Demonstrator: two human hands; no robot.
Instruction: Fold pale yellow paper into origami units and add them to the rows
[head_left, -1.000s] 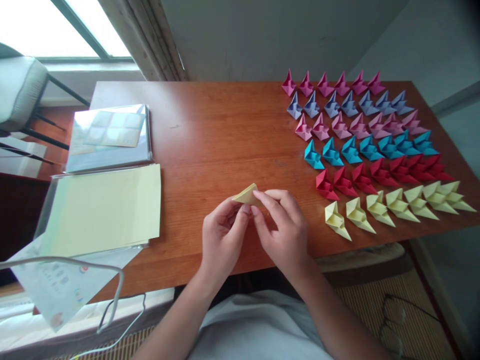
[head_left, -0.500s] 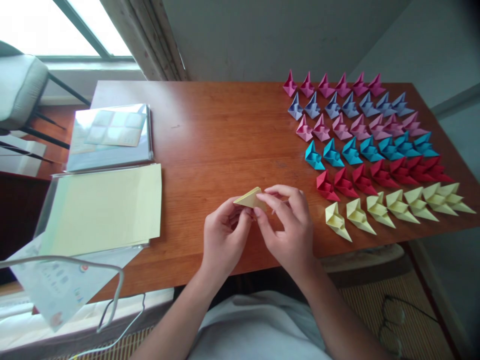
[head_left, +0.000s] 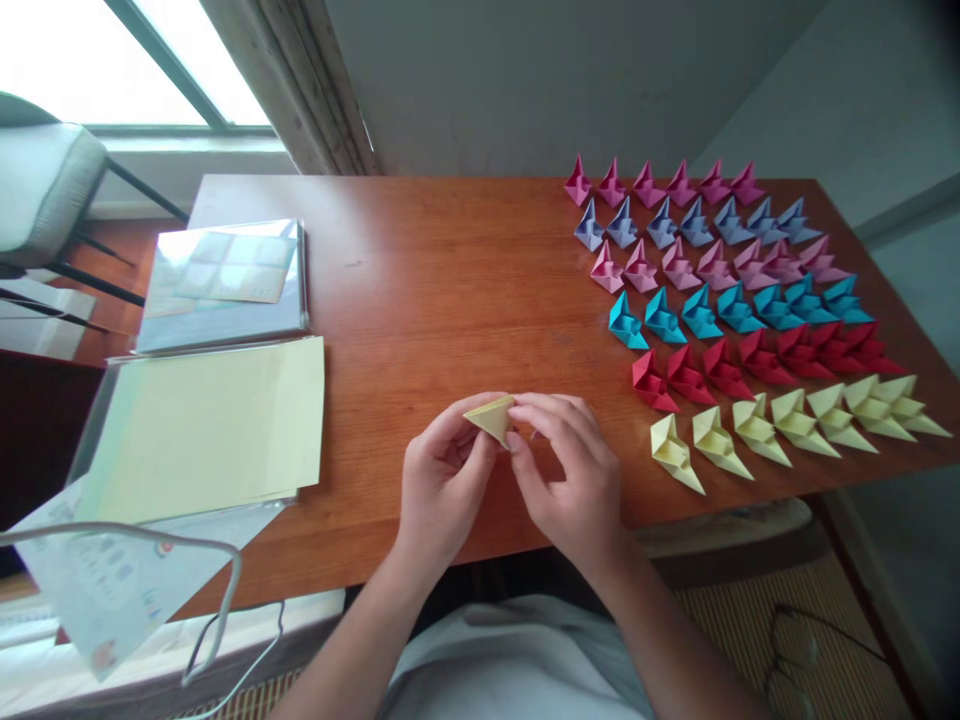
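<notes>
A small folded piece of yellow paper (head_left: 491, 416), triangular in outline, is held up over the front of the table between both hands. My left hand (head_left: 448, 465) is closed on its left and lower side, thumb against the near face. My right hand (head_left: 566, 455) pinches its right end between thumb and fingertips. The right end of the paper is partly hidden by those fingers. To the right of my hands stands a row of folded yellow paper pieces (head_left: 673, 453) with pointed tips.
Behind the yellow row are rows of red (head_left: 651, 381), turquoise (head_left: 626, 322), pink (head_left: 606, 268), purple (head_left: 589, 226) and magenta (head_left: 577, 183) folded pieces. Yellow sheets (head_left: 217, 430) and a plastic-wrapped pack (head_left: 225, 310) lie left. A white cable (head_left: 236, 575) loops front left.
The right fingers have shifted slightly left along the folded paper, and its lower tip now shows between the thumbs. The whole view has tilted a little.
</notes>
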